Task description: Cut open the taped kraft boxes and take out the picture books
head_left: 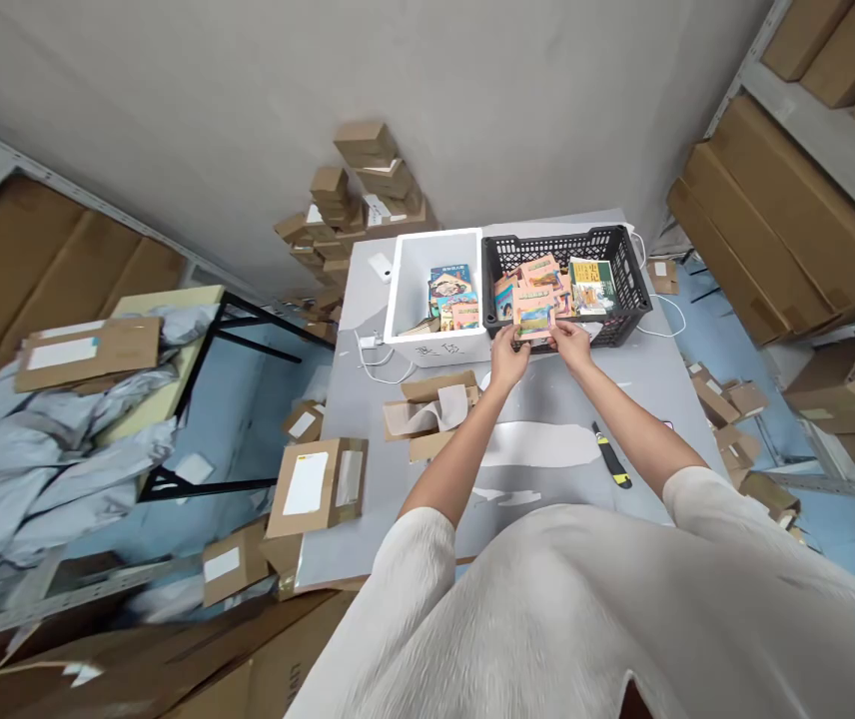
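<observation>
Both my hands hold a small pink book over the near rim of a black plastic crate on the grey table. My left hand grips the book's left edge and my right hand grips its right edge, fingers closed on it. Inside the crate lie several more books, among them a green one. Left of the crate stands a white box with a few colourful books in it.
An opened cardboard mailer and a flat parcel lie on the table's left part. A black and yellow utility knife lies to the right. Cardboard boxes pile up behind; grey bags and shelves of cartons flank the table.
</observation>
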Available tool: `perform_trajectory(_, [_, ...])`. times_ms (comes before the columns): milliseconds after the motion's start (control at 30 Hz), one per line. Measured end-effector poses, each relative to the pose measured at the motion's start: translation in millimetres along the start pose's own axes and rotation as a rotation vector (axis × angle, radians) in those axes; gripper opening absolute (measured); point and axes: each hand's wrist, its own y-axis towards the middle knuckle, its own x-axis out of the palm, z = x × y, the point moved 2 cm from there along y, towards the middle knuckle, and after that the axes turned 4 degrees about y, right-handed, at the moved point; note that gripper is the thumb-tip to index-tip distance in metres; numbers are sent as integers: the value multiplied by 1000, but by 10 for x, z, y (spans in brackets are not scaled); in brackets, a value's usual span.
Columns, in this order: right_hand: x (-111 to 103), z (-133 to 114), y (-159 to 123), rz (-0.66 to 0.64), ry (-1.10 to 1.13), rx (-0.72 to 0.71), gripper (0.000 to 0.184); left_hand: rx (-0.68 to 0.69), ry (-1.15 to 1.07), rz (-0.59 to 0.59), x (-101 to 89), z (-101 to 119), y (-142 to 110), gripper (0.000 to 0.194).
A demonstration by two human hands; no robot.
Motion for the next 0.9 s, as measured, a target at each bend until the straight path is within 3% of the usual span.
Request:
perform_trajectory(67, [88,-14,168,-3,68,32,32,41,13,6,4,-11,114,49])
perform_trajectory(167, [160,6,241,-47,145,78,28,42,17,6,-4,-54,51,46])
perform_trajectory(400, [165,135,-134,-136,1,126,14,-46,76,12,-278,-147,-486,43])
perform_trajectory(600, [297,284,-675,-192,-168,187,14,-97,205,8,-766,-183,-821,43])
perform_trajectory(767, [510,582,-1235,-256,-232,327,14,-220,311,-11,-1282,-257,-1198,37])
perform_trajectory(900, [607,814,-1606,-221,-275,389,19,-307,485,167,-1892,-389,-1563,39])
